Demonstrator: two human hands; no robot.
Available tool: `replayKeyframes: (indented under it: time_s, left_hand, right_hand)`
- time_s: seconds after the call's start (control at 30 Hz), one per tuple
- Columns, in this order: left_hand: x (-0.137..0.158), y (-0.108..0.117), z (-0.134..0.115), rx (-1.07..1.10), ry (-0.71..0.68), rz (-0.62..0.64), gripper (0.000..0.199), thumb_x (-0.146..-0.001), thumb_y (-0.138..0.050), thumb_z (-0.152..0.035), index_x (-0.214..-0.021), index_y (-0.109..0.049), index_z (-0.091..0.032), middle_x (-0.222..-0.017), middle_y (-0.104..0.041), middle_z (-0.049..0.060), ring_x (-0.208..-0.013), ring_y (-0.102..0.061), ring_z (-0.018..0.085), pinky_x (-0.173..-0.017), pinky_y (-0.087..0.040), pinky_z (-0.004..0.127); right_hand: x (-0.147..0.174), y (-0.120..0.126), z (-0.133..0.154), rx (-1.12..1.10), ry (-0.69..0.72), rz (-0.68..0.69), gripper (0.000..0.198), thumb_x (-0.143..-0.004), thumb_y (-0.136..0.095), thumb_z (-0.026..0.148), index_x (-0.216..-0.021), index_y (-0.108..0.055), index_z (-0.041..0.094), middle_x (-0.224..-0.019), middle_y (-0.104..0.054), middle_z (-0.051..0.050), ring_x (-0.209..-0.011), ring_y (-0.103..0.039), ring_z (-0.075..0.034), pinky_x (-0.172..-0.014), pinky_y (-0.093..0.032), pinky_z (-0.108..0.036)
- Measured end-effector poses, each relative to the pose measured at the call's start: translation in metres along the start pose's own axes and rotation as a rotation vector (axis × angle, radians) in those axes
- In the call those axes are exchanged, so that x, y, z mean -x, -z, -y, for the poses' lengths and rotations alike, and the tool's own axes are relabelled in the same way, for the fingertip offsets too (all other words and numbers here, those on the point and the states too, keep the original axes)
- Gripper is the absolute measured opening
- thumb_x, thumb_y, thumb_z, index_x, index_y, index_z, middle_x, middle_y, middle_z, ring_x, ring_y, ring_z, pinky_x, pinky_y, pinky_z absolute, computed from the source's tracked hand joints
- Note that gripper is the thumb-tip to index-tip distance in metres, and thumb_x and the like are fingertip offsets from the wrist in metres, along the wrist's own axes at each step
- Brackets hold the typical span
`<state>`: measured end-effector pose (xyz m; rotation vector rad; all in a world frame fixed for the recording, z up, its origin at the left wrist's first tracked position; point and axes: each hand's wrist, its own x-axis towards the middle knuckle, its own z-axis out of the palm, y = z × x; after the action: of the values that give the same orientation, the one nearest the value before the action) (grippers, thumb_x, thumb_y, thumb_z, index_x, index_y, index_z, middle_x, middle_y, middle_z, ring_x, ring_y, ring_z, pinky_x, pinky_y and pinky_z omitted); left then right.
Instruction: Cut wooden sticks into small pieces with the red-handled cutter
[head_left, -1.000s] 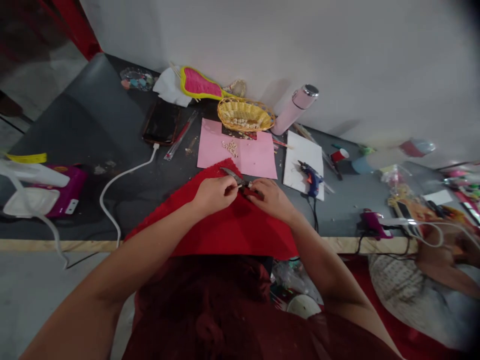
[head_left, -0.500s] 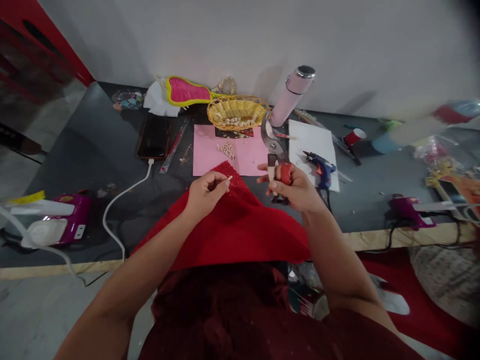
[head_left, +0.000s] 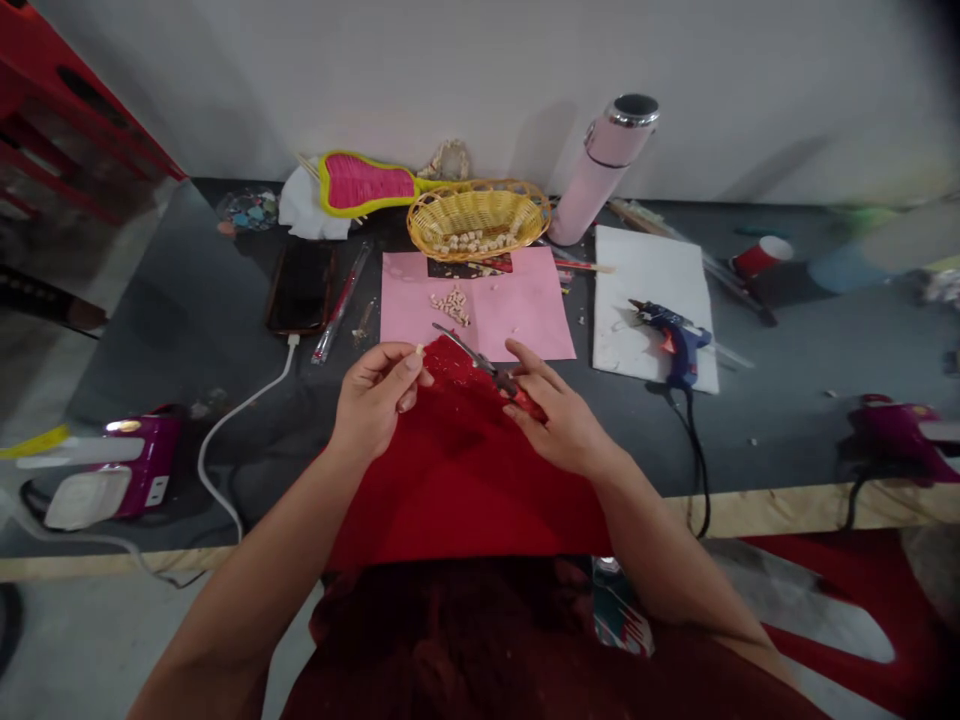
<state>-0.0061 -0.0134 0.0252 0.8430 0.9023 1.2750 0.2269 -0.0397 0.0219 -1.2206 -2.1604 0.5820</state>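
In my left hand [head_left: 371,400] a small pale stick-like piece [head_left: 419,350] is pinched between thumb and forefinger, its end poking out. My right hand [head_left: 562,420] is wrapped round the red handles of pruning shears [head_left: 480,361], whose blades point left, apart from the piece. A red cloth [head_left: 465,490] lies beneath both hands, over the table's front edge and toward my lap, with tiny pale crumbs on its far corner. Beyond it, a heap of small pale pieces [head_left: 452,305] rests on pink paper [head_left: 525,315].
A wicker basket [head_left: 480,215] with pale pieces stands behind the paper, beside a pink flask [head_left: 604,170]. On the right, a blue glue gun [head_left: 679,345] lies on a white pad [head_left: 652,260]. A phone [head_left: 301,285] with a white cable sits left, above a purple power strip [head_left: 146,460].
My right hand has turned the shears from pointing up to pointing left and brought them closer to my left hand. The left hand still pinches the piece. The view has shifted slightly.
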Motion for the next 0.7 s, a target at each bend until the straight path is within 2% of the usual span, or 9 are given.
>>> replayKeyframes:
  time_s: [0.1, 0.17, 0.27, 0.37, 0.43, 0.5, 0.7]
  left_hand:
    - [-0.0001, -0.0001, -0.0003, -0.008, 0.027, -0.005, 0.011, -0.077, -0.071, -0.026, -0.083, -0.065, -0.018, -0.063, -0.064, 0.001, -0.044, -0.042, 0.002, -0.041, -0.03, 0.014]
    - [0.0004, 0.0, 0.0003, -0.017, 0.041, 0.006, 0.011, -0.077, -0.07, -0.025, -0.083, -0.065, -0.018, -0.063, -0.064, 0.001, -0.044, -0.042, 0.002, -0.041, -0.03, 0.014]
    - [0.0013, 0.0002, 0.0013, -0.032, 0.058, 0.019, 0.01, -0.077, -0.07, -0.024, -0.084, -0.065, -0.018, -0.063, -0.064, 0.001, -0.044, -0.041, 0.002, -0.042, -0.03, 0.013]
    - [0.0017, 0.0001, 0.002, -0.047, 0.07, 0.034, 0.01, -0.077, -0.071, -0.024, -0.082, -0.065, -0.018, -0.063, -0.064, 0.001, -0.044, -0.042, 0.002, -0.042, -0.03, 0.014]
    - [0.0018, -0.0003, 0.0022, -0.05, 0.08, 0.047, 0.01, -0.077, -0.071, -0.024, -0.082, -0.065, -0.018, -0.063, -0.064, 0.001, -0.044, -0.042, 0.002, -0.042, -0.031, 0.014]
    - [0.0017, -0.001, 0.0023, -0.053, 0.091, 0.052, 0.011, -0.076, -0.071, -0.024, -0.082, -0.065, -0.018, -0.062, -0.064, 0.001, -0.044, -0.042, 0.002, -0.042, -0.031, 0.014]
    - [0.0014, -0.0034, 0.0023, -0.083, 0.106, 0.052, 0.013, -0.074, -0.072, -0.024, -0.081, -0.064, -0.016, -0.062, -0.063, 0.0, -0.043, -0.041, 0.002, -0.041, -0.031, 0.015]
  right_hand:
    - [-0.0016, -0.0047, -0.0031, -0.004, 0.027, -0.089, 0.02, -0.084, -0.054, 0.015, -0.104, -0.055, 0.021, -0.131, -0.048, -0.013, -0.119, -0.049, -0.026, -0.098, -0.044, -0.045]
    - [-0.003, -0.0054, -0.0028, -0.032, -0.015, -0.177, 0.013, -0.082, -0.058, 0.016, -0.095, -0.057, 0.021, -0.12, -0.051, -0.012, -0.112, -0.051, -0.025, -0.094, -0.045, -0.043]
    - [-0.0037, -0.0014, -0.001, -0.145, -0.145, -0.266, 0.008, -0.081, -0.062, 0.023, -0.086, -0.056, 0.021, -0.098, -0.052, -0.006, -0.096, -0.052, -0.02, -0.085, -0.046, -0.038]
    - [-0.003, 0.003, -0.0012, -0.431, -0.307, -0.276, 0.013, -0.083, -0.064, 0.03, -0.086, -0.053, 0.023, -0.077, -0.048, 0.002, -0.068, -0.048, -0.012, -0.065, -0.044, -0.028]
    - [-0.0029, 0.0032, -0.0024, -0.668, -0.366, -0.273, 0.016, -0.084, -0.063, 0.035, -0.087, -0.051, 0.024, -0.071, -0.045, 0.004, -0.056, -0.042, -0.009, -0.054, -0.038, -0.025]
    - [-0.0038, 0.0018, -0.0032, -0.842, -0.376, -0.279, 0.019, -0.084, -0.064, 0.037, -0.085, -0.051, 0.024, -0.07, -0.044, 0.005, -0.052, -0.04, -0.007, -0.05, -0.034, -0.024]
    - [-0.007, -0.0007, -0.0032, -0.986, -0.373, -0.294, 0.021, -0.083, -0.066, 0.037, -0.08, -0.052, 0.022, -0.063, -0.043, 0.006, -0.051, -0.039, -0.007, -0.047, -0.031, -0.023]
